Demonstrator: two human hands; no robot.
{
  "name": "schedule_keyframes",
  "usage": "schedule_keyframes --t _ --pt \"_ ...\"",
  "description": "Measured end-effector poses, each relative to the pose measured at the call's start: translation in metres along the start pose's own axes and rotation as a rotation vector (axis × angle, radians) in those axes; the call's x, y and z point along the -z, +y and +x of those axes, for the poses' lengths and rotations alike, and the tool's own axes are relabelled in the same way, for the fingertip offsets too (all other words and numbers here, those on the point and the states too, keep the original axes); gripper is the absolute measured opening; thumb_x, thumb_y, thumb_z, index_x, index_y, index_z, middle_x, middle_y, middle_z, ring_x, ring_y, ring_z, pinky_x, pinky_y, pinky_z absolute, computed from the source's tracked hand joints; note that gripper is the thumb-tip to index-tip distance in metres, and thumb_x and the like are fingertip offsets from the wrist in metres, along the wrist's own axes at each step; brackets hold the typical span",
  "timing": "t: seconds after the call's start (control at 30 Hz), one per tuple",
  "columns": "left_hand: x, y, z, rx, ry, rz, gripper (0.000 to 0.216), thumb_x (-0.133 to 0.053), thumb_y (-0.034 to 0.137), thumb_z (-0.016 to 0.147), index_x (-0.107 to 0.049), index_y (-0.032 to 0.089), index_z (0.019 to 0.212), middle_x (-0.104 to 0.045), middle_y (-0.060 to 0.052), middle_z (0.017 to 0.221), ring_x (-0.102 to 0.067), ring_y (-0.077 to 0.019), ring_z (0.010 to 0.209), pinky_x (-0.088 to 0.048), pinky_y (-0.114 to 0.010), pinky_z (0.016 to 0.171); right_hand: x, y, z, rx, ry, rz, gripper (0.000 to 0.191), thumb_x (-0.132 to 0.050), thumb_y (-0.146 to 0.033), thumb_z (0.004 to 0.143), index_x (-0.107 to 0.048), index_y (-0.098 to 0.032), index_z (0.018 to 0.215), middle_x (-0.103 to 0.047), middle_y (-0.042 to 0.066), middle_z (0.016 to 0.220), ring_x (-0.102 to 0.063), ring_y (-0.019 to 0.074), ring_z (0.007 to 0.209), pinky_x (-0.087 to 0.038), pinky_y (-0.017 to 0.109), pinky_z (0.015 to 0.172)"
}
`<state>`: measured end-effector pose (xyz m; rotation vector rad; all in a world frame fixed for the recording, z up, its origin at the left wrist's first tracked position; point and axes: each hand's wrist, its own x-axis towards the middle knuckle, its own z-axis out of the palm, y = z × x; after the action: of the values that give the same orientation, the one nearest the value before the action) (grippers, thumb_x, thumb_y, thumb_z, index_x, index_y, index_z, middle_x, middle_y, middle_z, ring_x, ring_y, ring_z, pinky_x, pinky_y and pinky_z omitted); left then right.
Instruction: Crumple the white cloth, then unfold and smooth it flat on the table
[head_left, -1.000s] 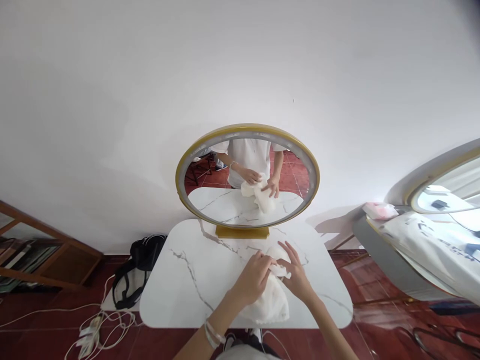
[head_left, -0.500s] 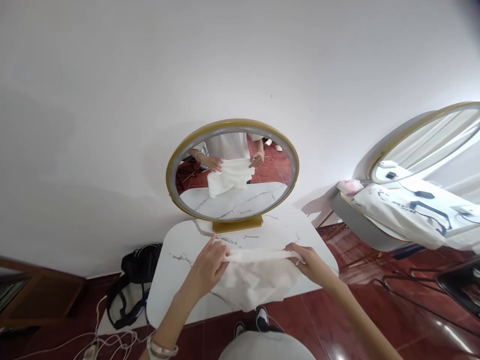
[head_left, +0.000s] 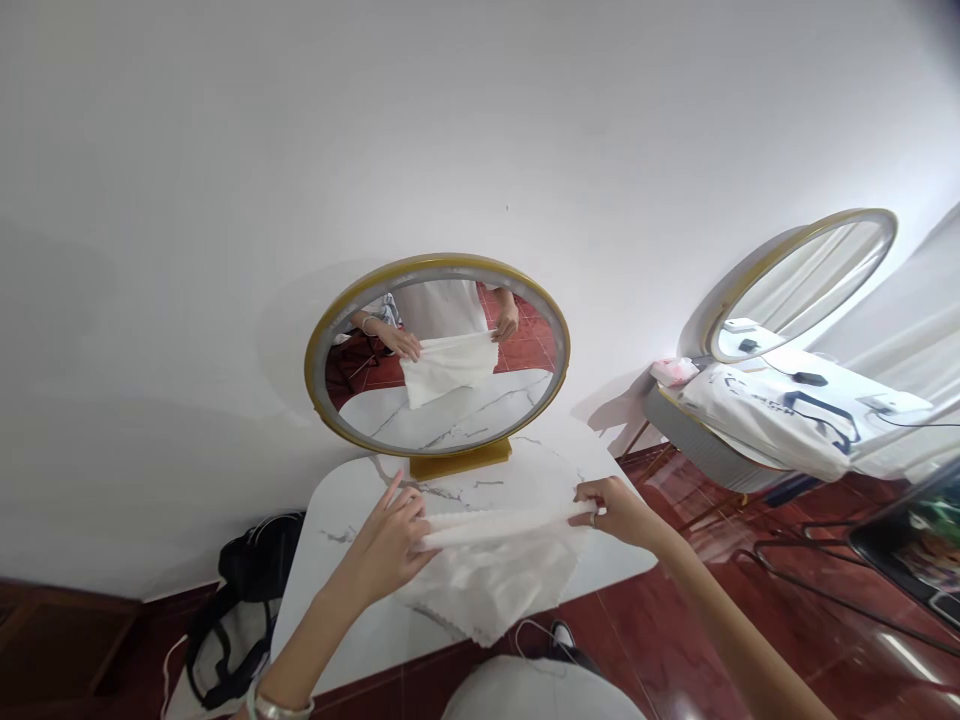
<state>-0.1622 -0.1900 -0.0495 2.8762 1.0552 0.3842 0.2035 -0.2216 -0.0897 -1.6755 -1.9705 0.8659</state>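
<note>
A white cloth [head_left: 491, 570] hangs stretched between both my hands above the white marble table [head_left: 337, 620]. My left hand [head_left: 390, 545] pinches the cloth's upper left corner, with the index finger raised. My right hand [head_left: 615, 508] grips the upper right corner, fingers closed; a ring shows on one finger. The lower part of the cloth drapes toward the table's front edge. Behind it stands a round gold-rimmed mirror [head_left: 439, 355] on a gold base [head_left: 459, 460], reflecting my hands and the cloth.
A black bag [head_left: 232, 600] lies on the red tiled floor left of the table. To the right stands a second table with a round mirror [head_left: 795, 285], a white printed bag [head_left: 780, 415] and a pink packet [head_left: 673, 371]. A dark metal frame [head_left: 825, 590] stands at right.
My hands lifted the bunched cloth off the table and pulled apart, spreading it out flat between them. The view has swung to the right.
</note>
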Motion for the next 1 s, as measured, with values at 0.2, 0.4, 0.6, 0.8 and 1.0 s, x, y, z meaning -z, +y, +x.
schedule_keyframes --t 0.2,0.4,0.6,0.8,1.0 --pt "0.015 -0.002 0.021 0.248 -0.005 -0.202 0.034 -0.050 0.042 0.091 -0.059 0.021 0.066 -0.061 0.002 0.073 -0.060 -0.0140 0.071 -0.049 -0.037 0.093 0.050 0.025 0.018 -0.033 -0.096 0.040 0.043 -0.068 -0.050 0.068 -0.044 -0.018 0.053 -0.028 -0.006 0.054 -0.027 0.0091 0.057 -0.022 0.023 0.052" --pt "0.020 0.016 0.042 0.482 -0.044 -0.413 0.039 -0.043 0.048 0.093 -0.069 0.023 0.079 -0.068 -0.003 0.096 -0.063 -0.0173 0.085 -0.044 -0.018 0.047 0.080 0.051 0.020 0.077 -0.186 0.202 0.044 -0.053 -0.052 0.084 -0.052 -0.017 0.057 -0.041 -0.004 0.055 -0.033 0.0095 0.056 -0.027 0.024 0.054" --pt "0.023 0.024 0.061 0.516 0.025 -0.357 0.035 -0.052 0.054 0.087 -0.074 0.027 0.080 -0.071 -0.002 0.101 -0.066 -0.0187 0.090 -0.051 -0.018 0.054 0.097 0.064 0.021 -0.003 -0.087 0.441 0.027 -0.077 -0.043 0.064 -0.070 -0.018 0.070 -0.071 0.006 0.083 -0.063 0.0188 0.078 -0.049 0.028 0.072" --pt "0.041 0.037 0.083 0.428 0.193 -0.256 0.034 -0.059 0.056 0.082 -0.075 0.028 0.074 -0.075 -0.001 0.090 -0.070 -0.0198 0.081 -0.052 -0.018 0.051 0.144 0.054 0.017 0.054 0.029 0.389 0.027 -0.076 -0.044 0.067 -0.073 -0.019 0.076 -0.072 0.006 0.082 -0.066 0.0197 0.078 -0.054 0.030 0.071" --pt "0.049 0.036 0.100 0.400 0.260 -0.300 0.026 -0.067 0.054 0.076 -0.075 0.030 0.074 -0.076 0.001 0.089 -0.072 -0.0203 0.083 -0.059 -0.022 0.064 0.193 0.039 0.006 0.180 0.060 0.296 0.032 -0.068 -0.051 0.076 -0.074 -0.020 0.084 -0.073 0.007 0.092 -0.067 0.0223 0.087 -0.056 0.035 0.077"
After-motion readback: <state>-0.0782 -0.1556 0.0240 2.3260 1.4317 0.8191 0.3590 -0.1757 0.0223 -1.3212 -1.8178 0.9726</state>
